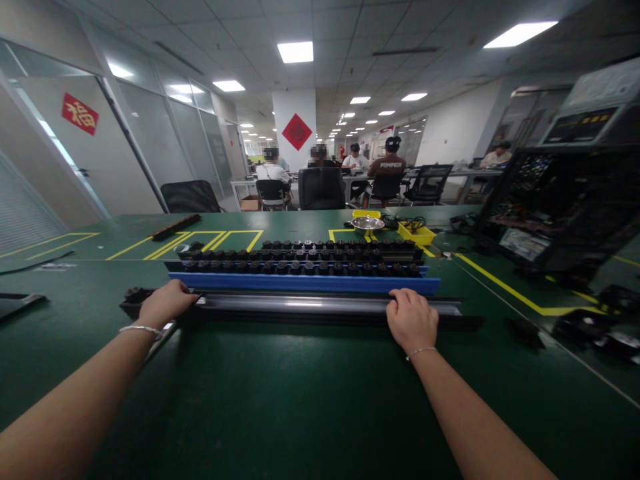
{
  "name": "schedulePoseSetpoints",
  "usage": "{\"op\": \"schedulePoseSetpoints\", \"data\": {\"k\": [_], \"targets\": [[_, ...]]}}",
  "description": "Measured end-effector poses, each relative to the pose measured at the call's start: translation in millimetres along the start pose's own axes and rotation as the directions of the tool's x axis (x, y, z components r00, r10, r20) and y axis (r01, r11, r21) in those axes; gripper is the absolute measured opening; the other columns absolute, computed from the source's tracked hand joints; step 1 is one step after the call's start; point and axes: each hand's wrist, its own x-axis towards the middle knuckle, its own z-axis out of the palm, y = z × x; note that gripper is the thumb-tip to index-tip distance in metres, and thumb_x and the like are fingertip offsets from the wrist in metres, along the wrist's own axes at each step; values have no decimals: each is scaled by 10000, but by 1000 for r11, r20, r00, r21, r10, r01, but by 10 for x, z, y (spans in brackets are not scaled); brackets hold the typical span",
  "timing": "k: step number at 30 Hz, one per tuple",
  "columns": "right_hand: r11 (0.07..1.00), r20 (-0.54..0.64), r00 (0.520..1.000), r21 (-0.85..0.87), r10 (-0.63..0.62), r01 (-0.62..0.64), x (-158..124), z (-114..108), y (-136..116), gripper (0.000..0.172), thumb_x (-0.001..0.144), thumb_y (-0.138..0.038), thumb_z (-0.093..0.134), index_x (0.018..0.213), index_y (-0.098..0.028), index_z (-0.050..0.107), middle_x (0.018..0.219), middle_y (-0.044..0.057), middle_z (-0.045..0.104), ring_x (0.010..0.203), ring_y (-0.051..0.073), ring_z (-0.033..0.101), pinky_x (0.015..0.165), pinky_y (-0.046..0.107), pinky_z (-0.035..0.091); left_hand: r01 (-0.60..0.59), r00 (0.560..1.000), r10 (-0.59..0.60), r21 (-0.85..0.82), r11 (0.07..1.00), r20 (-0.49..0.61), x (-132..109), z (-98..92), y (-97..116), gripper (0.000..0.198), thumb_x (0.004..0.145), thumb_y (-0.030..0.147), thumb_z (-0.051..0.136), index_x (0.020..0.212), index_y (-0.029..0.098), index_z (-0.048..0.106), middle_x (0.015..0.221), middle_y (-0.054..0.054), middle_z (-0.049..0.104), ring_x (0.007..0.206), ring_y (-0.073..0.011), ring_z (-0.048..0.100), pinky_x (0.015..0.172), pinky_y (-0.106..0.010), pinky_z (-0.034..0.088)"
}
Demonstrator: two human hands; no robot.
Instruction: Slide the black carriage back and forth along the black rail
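Note:
A long black channel rail (295, 305) with a shiny silvery inner face lies crosswise on the green table. My left hand (167, 307) is closed on the rail near its left end, fingers curled over the top; its fingertips are partly hidden. Toward the other end, my right hand (413, 320) has its fingers bent over the rail's far edge. Just beyond lies a blue strip (305, 283), and behind it run rows of black knob-like parts (300, 268). Under my left wrist a narrow light-coloured piece (163, 340) shows, partly covered.
Farther back are a metal bowl (368, 225), a yellow bin (417, 235) and black cables. An open black equipment case (545, 207) stands at the right. Yellow tape lines mark the table (300, 413). Several people sit at desks beyond.

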Motion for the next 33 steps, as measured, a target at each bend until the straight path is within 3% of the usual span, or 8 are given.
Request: {"op": "schedulePoseSetpoints", "data": {"k": [21, 33], "targets": [[1000, 10, 1000, 23, 9, -9, -6, -7, -5, 296, 825, -220, 395, 1019, -209, 619, 1113, 67, 599, 992, 211, 499, 757, 343, 309, -111, 993, 110, 17, 994, 35, -138, 9, 290, 405, 712, 505, 510, 915, 159, 566, 915, -125, 655, 848, -276, 602, 683, -335, 430], [1000, 11, 1000, 8, 21, -21, 2, 0, -13, 285, 810, -214, 425, 1007, -211, 630, 1094, 68, 599, 970, 201, 487, 736, 328, 299, -161, 986, 160, -22, 987, -37, -136, 118, 343, 391, 671, 530, 527, 847, 184, 575, 853, -115, 659, 807, -296, 618, 633, -351, 436]]}}
